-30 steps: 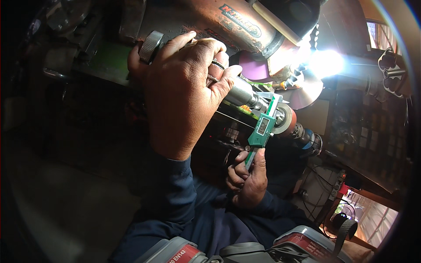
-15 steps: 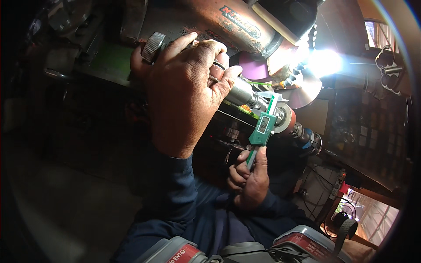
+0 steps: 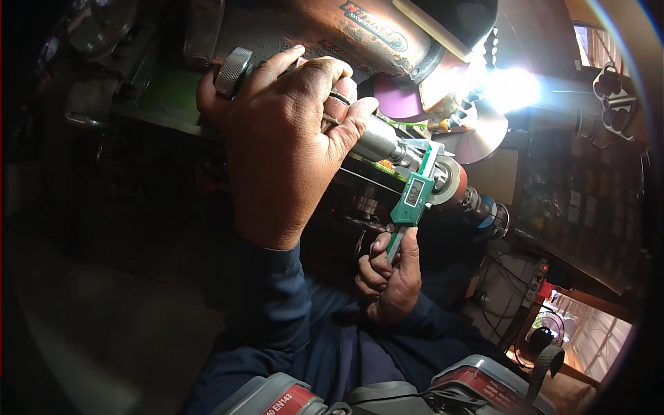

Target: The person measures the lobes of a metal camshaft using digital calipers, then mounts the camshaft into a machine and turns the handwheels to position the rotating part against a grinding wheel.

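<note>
Likely measuring, which calls next for steadiness, the right hand (image 3: 391, 280) clamps its fingers on a green-and-silver digital caliper (image 3: 408, 207) at the right end of a grey metal cylinder (image 3: 377, 142) the left hand (image 3: 283, 135) grips.

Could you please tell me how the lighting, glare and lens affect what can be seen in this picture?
Head view: a bright light burns out to white at upper right, hiding detail around it; head view: the left hand and green caliper are well lit, while the lower left sinks into deep shadow; head view: the fisheye lens leaves a dark, rounded border.
</note>
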Action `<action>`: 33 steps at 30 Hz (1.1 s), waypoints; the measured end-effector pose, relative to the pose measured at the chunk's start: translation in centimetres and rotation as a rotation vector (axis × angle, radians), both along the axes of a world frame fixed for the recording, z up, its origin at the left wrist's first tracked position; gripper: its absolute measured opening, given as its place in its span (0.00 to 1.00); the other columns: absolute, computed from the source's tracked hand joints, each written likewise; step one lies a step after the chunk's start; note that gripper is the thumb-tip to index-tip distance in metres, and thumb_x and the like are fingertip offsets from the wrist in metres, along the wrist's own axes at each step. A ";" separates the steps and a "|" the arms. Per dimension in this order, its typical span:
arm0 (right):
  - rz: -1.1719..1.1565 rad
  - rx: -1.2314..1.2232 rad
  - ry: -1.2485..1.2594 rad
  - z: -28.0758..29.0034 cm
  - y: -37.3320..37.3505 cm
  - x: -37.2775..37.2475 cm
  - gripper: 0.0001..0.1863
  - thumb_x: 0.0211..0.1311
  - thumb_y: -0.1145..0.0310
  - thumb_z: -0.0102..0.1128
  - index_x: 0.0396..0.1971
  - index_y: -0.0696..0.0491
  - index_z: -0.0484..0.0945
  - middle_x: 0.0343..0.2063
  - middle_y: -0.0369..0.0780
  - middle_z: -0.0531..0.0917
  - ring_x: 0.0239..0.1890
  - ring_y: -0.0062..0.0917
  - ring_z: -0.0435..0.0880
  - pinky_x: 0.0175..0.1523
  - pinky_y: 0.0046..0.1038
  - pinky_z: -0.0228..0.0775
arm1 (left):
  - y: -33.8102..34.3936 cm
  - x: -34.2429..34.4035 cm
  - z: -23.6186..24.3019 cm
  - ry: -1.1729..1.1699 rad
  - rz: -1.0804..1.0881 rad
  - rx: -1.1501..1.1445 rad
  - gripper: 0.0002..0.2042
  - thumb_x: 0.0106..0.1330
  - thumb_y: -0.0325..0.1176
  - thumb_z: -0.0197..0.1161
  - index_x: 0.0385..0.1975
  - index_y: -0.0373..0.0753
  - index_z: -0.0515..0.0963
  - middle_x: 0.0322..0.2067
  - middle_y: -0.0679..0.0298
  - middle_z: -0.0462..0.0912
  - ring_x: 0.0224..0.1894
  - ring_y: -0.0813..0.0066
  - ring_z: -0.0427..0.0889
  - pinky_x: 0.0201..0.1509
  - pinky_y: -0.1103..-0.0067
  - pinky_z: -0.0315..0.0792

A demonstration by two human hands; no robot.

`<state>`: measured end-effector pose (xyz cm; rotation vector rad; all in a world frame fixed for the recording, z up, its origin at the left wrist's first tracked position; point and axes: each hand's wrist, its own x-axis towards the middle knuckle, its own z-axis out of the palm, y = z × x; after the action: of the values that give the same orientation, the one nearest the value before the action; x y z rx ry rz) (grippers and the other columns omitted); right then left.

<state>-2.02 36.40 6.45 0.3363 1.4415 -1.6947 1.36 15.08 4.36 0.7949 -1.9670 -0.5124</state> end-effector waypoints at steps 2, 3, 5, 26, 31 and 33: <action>0.010 0.003 -0.004 -0.3 0.0 0.0 0.30 0.69 0.38 0.38 0.31 0.54 0.71 0.12 0.28 0.55 0.10 0.13 0.51 0.14 0.17 0.42 | 0.2 0.1 -0.1 -0.021 0.012 -0.002 0.15 0.50 0.45 0.73 0.33 0.45 0.82 0.37 0.66 0.83 0.44 0.67 0.78 0.55 0.67 0.60; 0.001 0.013 0.009 0.0 0.0 -0.1 0.30 0.69 0.38 0.38 0.31 0.54 0.71 0.12 0.28 0.55 0.10 0.13 0.51 0.14 0.17 0.42 | 0.2 -0.1 0.1 -0.012 0.006 0.013 0.15 0.50 0.45 0.73 0.33 0.45 0.82 0.37 0.66 0.83 0.44 0.67 0.78 0.55 0.67 0.60; -0.004 0.011 0.030 0.7 0.2 -0.2 0.31 0.69 0.38 0.38 0.31 0.54 0.71 0.11 0.28 0.54 0.10 0.13 0.50 0.14 0.17 0.42 | 0.1 -0.5 0.5 0.011 -0.008 0.041 0.15 0.50 0.45 0.73 0.33 0.45 0.82 0.37 0.67 0.83 0.44 0.67 0.78 0.55 0.67 0.61; 0.031 -0.048 0.063 -0.2 -0.6 1.2 0.26 0.71 0.42 0.37 0.36 0.53 0.69 0.15 0.29 0.57 0.12 0.12 0.52 0.16 0.16 0.47 | 0.4 -0.3 0.2 -0.076 0.024 0.010 0.14 0.51 0.44 0.72 0.35 0.46 0.82 0.38 0.66 0.84 0.45 0.67 0.78 0.58 0.68 0.59; 0.057 -0.295 0.300 0.4 1.4 1.9 0.26 0.70 0.42 0.40 0.37 0.54 0.70 0.15 0.30 0.60 0.12 0.15 0.58 0.16 0.19 0.51 | 0.7 -0.4 0.7 -0.072 0.016 0.018 0.13 0.52 0.43 0.72 0.35 0.45 0.82 0.38 0.65 0.84 0.45 0.66 0.79 0.57 0.68 0.61; -0.011 -0.311 0.391 1.1 2.7 1.1 0.27 0.70 0.43 0.42 0.35 0.56 0.71 0.14 0.31 0.61 0.13 0.15 0.59 0.17 0.20 0.51 | 0.9 -1.2 0.7 -0.053 -0.007 0.003 0.13 0.52 0.41 0.71 0.35 0.45 0.82 0.38 0.64 0.85 0.44 0.65 0.79 0.55 0.68 0.64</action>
<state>-0.93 39.13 7.59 -0.1681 1.4131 -2.0364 0.19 16.00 5.03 0.8113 -2.0187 -0.5033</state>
